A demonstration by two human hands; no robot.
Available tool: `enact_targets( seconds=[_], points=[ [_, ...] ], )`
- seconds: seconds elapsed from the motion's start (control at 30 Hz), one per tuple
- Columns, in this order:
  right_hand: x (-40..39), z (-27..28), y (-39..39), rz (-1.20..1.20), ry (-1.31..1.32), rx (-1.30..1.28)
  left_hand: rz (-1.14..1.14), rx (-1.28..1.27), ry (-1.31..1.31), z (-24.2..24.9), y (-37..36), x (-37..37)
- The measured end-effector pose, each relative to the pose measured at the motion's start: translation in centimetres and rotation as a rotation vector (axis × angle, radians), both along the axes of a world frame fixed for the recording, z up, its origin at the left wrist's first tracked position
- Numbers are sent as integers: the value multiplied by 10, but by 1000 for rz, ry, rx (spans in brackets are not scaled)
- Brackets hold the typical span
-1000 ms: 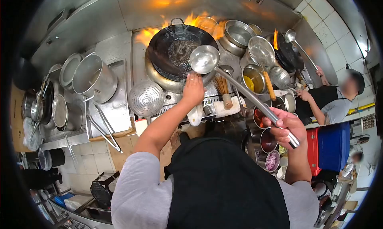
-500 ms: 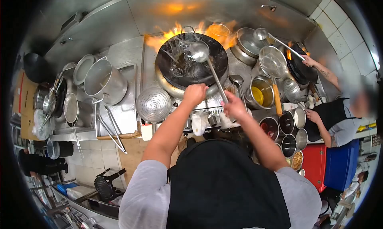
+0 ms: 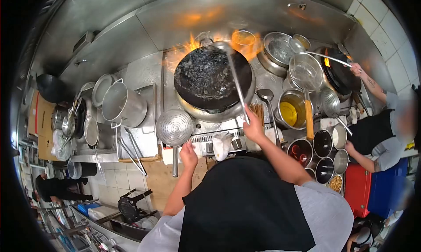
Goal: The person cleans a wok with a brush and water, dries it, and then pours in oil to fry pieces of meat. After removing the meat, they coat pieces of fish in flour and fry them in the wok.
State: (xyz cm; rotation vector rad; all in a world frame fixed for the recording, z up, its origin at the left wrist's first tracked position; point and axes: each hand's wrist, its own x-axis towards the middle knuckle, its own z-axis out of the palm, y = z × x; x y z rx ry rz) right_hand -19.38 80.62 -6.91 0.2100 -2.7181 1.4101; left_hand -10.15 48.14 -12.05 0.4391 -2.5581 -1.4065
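Observation:
My right hand [image 3: 254, 128] is closed round the long handle of a metal ladle [image 3: 237, 87]. The ladle's bowl is blurred near the far rim of a black wok [image 3: 182, 94], which holds bubbling, glossy liquid [image 3: 206, 72]. Flames [image 3: 193, 43] rise behind the wok on the stove. Lower and to the left, my left hand [image 3: 189, 156] is off the wok, with loosely curled fingers and nothing visible in it. Just left of it is the handle of a perforated skimmer [image 3: 174, 127], apparently with a small gap between them.
A pot of yellow liquid [image 3: 289, 113] and a strainer [image 3: 305, 72] with a wooden handle stand to the right. Several sauce containers [image 3: 323, 142] sit nearer me. A co-worker's hand [image 3: 355, 69] holds another ladle. A tall pot [image 3: 131, 105] and tongs [image 3: 131, 151] lie left.
My left hand has left the wok's near rim and moved down-left beside the skimmer handle. The ladle's bowl has moved to the far rim. The liquid splashing in the wok has spread out.

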Motion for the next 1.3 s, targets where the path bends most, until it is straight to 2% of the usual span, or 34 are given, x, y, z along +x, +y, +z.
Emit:
enact_targets(
  seconds=[0.03, 0.07, 0.13, 0.17, 0.2, 0.23, 0.27, 0.33, 0.37, 0.4, 0.47, 0.5, 0.53, 0.6, 0.63, 0.67, 0.7, 0.73, 0.77, 0.8, 0.83, 0.87, 0.9, 0.93, 0.97, 1.0, 1.07, 1.1, 1.13, 1.2, 1.27, 1.3],
  points=[
    [7, -10, 5, -89, 60, -43, 73, -109, 53, -5, -8, 2],
    [16, -21, 12, -177, 114, -86, 89, -110, 52, -5, -14, 5],
    [39, -42, 32, -261, 211, 69, 74, -215, -132, 2, -20, 14],
    [50, -53, 44, -256, 211, 71, 34, -226, -361, 24, -12, 12],
    [58, -63, 57, -294, 92, 182, 37, -221, -361, 18, -9, 8],
    [64, -71, 68, -329, -27, 295, -125, -312, -214, 6, -7, 5],
    [69, -78, 76, -316, -27, 303, -281, -399, -67, -2, -4, 4],
    [80, -92, 88, -378, -223, 387, -412, -472, -308, -7, 13, -5],
    [82, -104, 94, -369, -293, 437, -499, -443, -329, -17, 18, -9],
    [85, -104, 92, -355, -300, 444, -491, -485, -363, -8, 32, -7],
    [82, -103, 88, -346, -255, 816, -551, -492, -375, 2, 51, -13],
    [78, -96, 82, -369, -117, 710, -545, -484, -382, -2, 57, -17],
    [71, -91, 75, -361, -119, 717, -564, -450, -385, -5, 62, -22],
    [55, -77, 54, -265, -310, 541, -579, -399, -362, -20, 70, -32],
    [47, -53, 42, -191, -499, 517, -586, -366, -300, -44, 70, -40],
    [45, -64, 43, -179, -498, 526, -587, -331, -237, -62, 71, -48],
    [40, -92, 46, -187, -470, 563, -619, -276, -317, -46, 71, -59],
    [34, -124, 51, -190, -442, 598, -604, -142, -284, -48, 68, -68],
    [23, -157, 64, -270, -320, 572, -562, -112, -317, -39, 67, -75],
    [15, -109, 56, -477, -598, -164, -518, -79, -354, -32, 63, -80],
    [-1, -137, 89, -482, -615, -907, -476, 12, -284, -32, 56, -80],
    [-13, -97, 95, -469, -619, -1071, -430, 99, -213, -33, 49, -80],
    [-18, -39, 82, -448, -482, -1196, -379, 507, -383, 21, 41, -74],
    [-33, 0, 84, -289, -358, -1111, -310, 1044, -347, -21, 33, -66],
    [-49, 34, 87, -217, -324, -1102, -358, 1410, -341, -3, 21, -53],
    [-68, 66, 87, -207, -302, -951, -407, 1777, -318, 26, 8, -39],
    [-117, 101, 94, -128, -258, -439, -366, 2009, -183, 43, -2, -12],
    [-134, 130, 81, -91, -258, -182, -325, 2016, -147, 58, -4, 1],
    [-166, 123, 90, 139, 266, 266, -321, 2016, -140, 61, -8, 12],
    [-168, 202, 40, 358, 52, 488, -323, 2065, -42, 66, -13, 33],
    [-194, 210, 4, 639, -97, 639, -202, 2042, -41, 74, -15, 54],
    [-218, 189, -15, 772, -190, 666, -113, 1958, -79, 68, -15, 63]
  ],
)
